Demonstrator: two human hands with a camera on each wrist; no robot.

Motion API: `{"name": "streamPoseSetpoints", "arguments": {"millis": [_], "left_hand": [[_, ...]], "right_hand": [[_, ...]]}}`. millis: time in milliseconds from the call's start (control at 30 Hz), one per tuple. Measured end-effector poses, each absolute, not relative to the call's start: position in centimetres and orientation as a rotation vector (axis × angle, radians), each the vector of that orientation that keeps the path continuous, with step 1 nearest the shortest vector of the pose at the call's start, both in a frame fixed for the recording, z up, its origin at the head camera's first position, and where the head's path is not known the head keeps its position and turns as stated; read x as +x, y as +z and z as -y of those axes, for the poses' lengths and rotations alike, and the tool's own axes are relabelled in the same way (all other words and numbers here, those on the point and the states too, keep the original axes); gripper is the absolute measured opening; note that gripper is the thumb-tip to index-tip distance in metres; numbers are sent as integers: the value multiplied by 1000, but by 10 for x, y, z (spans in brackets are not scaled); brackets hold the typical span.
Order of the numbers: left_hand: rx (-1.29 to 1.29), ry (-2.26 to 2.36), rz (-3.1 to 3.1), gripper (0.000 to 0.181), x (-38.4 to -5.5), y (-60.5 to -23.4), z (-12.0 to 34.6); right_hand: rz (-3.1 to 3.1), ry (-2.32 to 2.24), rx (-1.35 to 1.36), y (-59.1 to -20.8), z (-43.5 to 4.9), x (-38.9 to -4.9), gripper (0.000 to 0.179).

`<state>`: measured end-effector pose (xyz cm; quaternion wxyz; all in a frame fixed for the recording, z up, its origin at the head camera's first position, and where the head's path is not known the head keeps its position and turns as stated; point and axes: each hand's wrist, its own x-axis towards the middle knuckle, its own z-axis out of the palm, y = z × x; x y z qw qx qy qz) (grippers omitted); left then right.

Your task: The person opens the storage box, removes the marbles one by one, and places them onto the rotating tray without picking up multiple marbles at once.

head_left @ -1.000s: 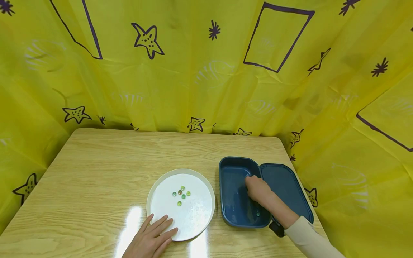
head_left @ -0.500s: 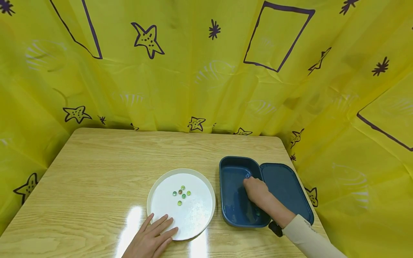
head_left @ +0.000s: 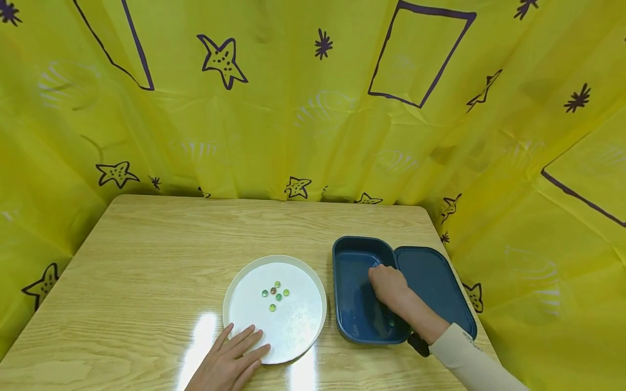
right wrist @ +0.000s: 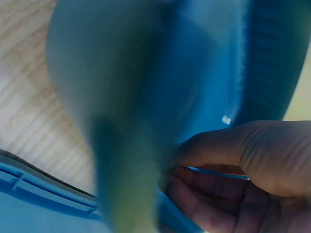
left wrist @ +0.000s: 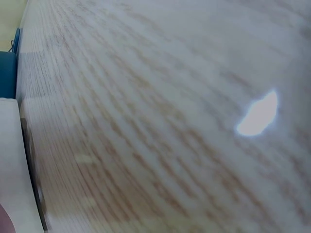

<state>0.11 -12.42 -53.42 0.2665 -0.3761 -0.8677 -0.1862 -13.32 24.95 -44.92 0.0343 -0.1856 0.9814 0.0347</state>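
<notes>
My left hand (head_left: 227,358) lies with spread fingers on the near left rim and floor of a round white tray (head_left: 298,336). Several glass marbles (head_left: 279,297), mostly green and one brown, sit grouped in the tray. Down inside a dark blue rectangular box (head_left: 349,320) is my right hand (head_left: 388,285), fingers curled. In the right wrist view, its thumb and fingers (right wrist: 209,150) pinch what looks like a small glassy marble (right wrist: 166,165), mostly covered by the fingertips. Another green marble (head_left: 391,320) shows faintly on the box floor beside my right wrist.
The box's flat blue lid (head_left: 435,282) lies against its right side, under my right forearm. A wooden table (head_left: 161,250) carries everything, with yellow patterned curtain (head_left: 274,125) behind and at both sides. The box wall blurs much of the right wrist view.
My right hand shifts slightly left within the box over the last second, its fingers still curled. The left hand and the marbles in the tray stay where they were.
</notes>
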Motion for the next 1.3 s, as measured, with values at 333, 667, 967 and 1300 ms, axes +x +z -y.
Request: {"name": "streamPoseSetpoints", "arguments": {"millis": [333,667,967,1300], "left_hand": [[-1013,-490,2326,49,0,-534,123],[-1010,-479,2320,50,0,-535,124],[-1005,-478,2328,50,0,-536,124],[-999,-495,2346,48,2,-535,123]], "right_hand": [[-2990,-111,-542,-423,-242,-140,24],[-2968,-490,-713,-406,-232,-147,16],[-2903,-749,-678,-396,-215,-152,10],[-2778,-944,-680,-390,-192,-159,10]]}}
